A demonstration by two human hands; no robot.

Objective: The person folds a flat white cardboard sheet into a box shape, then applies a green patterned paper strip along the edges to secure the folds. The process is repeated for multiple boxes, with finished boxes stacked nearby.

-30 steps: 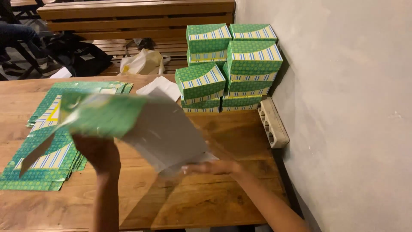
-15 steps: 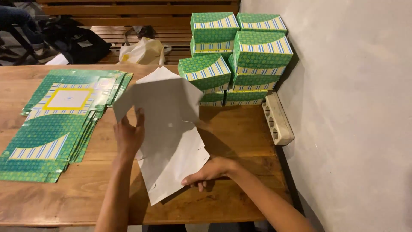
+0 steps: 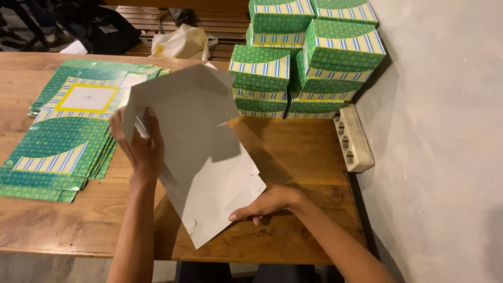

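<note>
Cardboard blank [image 3: 204, 157] seemingly lower, flatter between both hands since earlier.

light is coming warm and fairly dim from above, leaving the far background falling into darkness. the white cardboard sheet [image 3: 199, 157] is reading brightest, without glare, and is casting a soft shadow on the wooden table [image 3: 293, 152] just beyond the right hand [image 3: 267, 204]. focus is holding sharp around both grips; the left hand [image 3: 137, 144] is showing no blur. edges are bending slightly.

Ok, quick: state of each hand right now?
Left hand: gripping the white cardboard sheet's upper left edge.
Right hand: pinching its lower right edge.
</note>
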